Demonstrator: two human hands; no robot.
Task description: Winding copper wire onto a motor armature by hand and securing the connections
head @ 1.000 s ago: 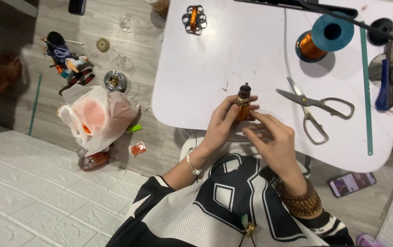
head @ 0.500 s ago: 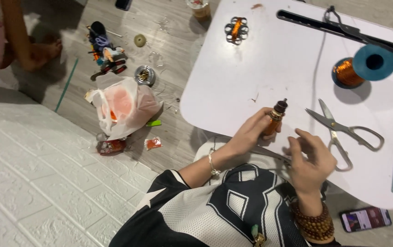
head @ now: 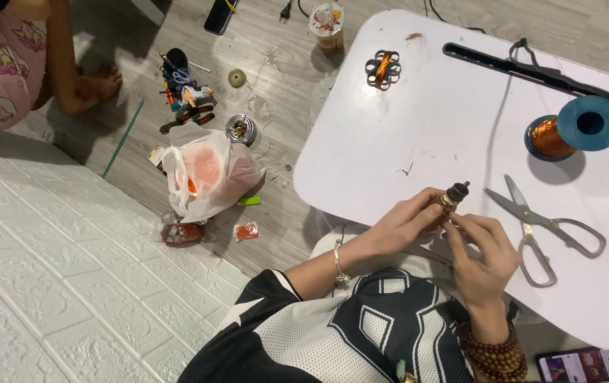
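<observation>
- The left hand (head: 407,221) closes its fingers around a small coil part (head: 451,199) wound with copper wire, above the near edge of the white bench (head: 418,120).
- The right hand (head: 485,257) pinches the same part from 5 o'clock.
- Scissors (head: 542,225) lie at 3 o'clock, just beside the hands.
- A copper wire spool (head: 574,128) stands at 1 o'clock.

Home floor doubling as hobby electronics corner. Low white table (head: 418,142) on grey wood-look flooring (head: 141,163), white brick-pattern foam mat (head: 49,298) alongside. Copper wire spool (head: 567,131), scissors (head: 542,223), wound coil (head: 382,69) on the tabletop. Plastic bag (head: 205,177), drink cup (head: 328,25), small parts scattered on the floor.
</observation>
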